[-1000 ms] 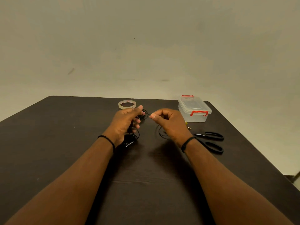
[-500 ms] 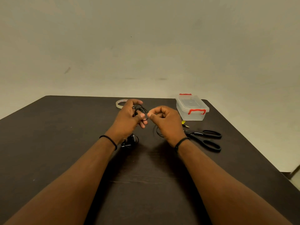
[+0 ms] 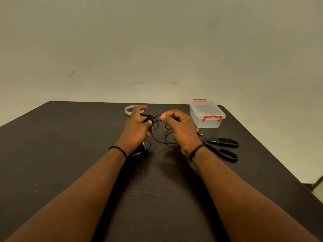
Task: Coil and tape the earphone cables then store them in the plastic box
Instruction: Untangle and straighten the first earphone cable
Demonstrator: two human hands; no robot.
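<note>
The left hand (image 3: 138, 127) was held above the table with its fingers curled round a small bundle of black earphone cable (image 3: 158, 135); the index finger was extended toward the far edge. The right hand (image 3: 180, 128) was raised just beside it, thumb and forefinger pinched on a strand of the same cable, the remaining fingers curled inward. Between the two hands the cable was seen to hang in loose loops down toward the table surface. A second dark bundle (image 3: 139, 151) was lying on the table beneath the left wrist; its exact make-up could not be determined. A thin dark band was worn on each wrist.

A roll of clear tape (image 3: 128, 110) was lying flat beyond the left hand, partly covered by its fingers and close to the far table edge. Black scissors (image 3: 225, 148) were lying to the right of the right wrist, handles pointed toward the right edge. A cable plug (image 3: 200, 133) was visible between the scissors and the box.

The dark table (image 3: 70, 137) extended well to the left of the hands, and a broad stretch of bare surface was available there and toward the near edge beneath the forearms.

The plastic box (image 3: 207, 114) was standing near the far right corner, apart from both hands. Its clear lid was in place, with red clips at both ends. Nothing could be made out inside it.
</note>
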